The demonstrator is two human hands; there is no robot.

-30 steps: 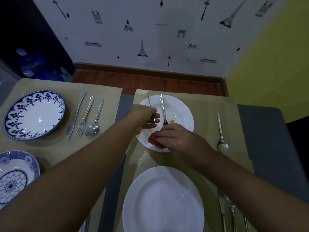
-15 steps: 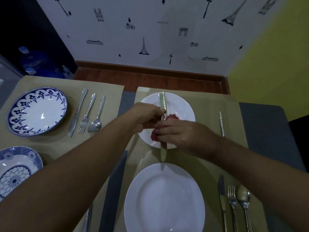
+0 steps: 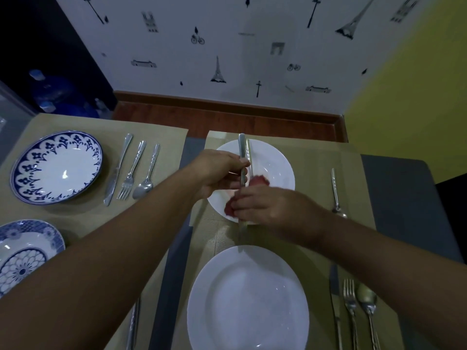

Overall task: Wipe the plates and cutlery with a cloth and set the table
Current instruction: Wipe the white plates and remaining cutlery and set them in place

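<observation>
The left hand (image 3: 217, 173) is over the far white plate (image 3: 278, 157). Its fingers are curled round 2 pieces of cutlery: a knife (image 3: 241, 147) and a thinner piece (image 3: 249, 150) just beside it, whose kind cannot be told. Both handles point toward the far edge of the grey table (image 3: 404, 188). The right hand (image 3: 273, 208) has its fingers closed on a red cloth (image 3: 259, 181), which is wrapped round the lower part of that cutlery above the plate's near rim. A blurred tip shows below the hand.

The far plate lies on a tan mat (image 3: 316, 157) at the far edge, with 1 lone spoon (image 3: 334, 188) to its right. A near white plate (image 3: 247, 299) lies toward the near edge, with a near cutlery set (image 3: 350, 296) of 3 pieces on its right. Toward the left edge are a blue-patterned plate (image 3: 58, 168) and a left cutlery set (image 3: 132, 170) of knife, fork and spoon. A second blue plate (image 3: 25, 251) lies at the near-left corner.
</observation>
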